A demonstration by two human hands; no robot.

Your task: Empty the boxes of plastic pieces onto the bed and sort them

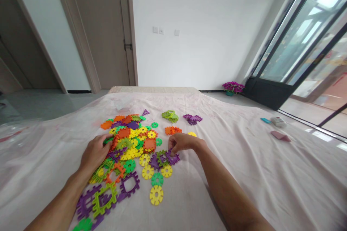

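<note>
A heap of plastic pieces in yellow, green, orange and purple covers the cloth in front of me, with an orange square [150, 144] near its right side. My left hand [96, 151] rests at the heap's left edge, fingers bent around pieces too hidden to name. To the right, my right hand [180, 142] pinches a purple piece [172, 157] beside a green square frame [162, 158]. Below it lie yellow discs, one of them [156, 195] nearest me. A purple square frame [130, 184] sits at the heap's lower edge.
Small groups of green pieces [170, 116], purple pieces [192, 118] and orange pieces [172, 130] lie beyond my right hand. A pink item [280, 136] and a white box [278, 122] are at the far right. The cloth [244, 158] is wrinkled.
</note>
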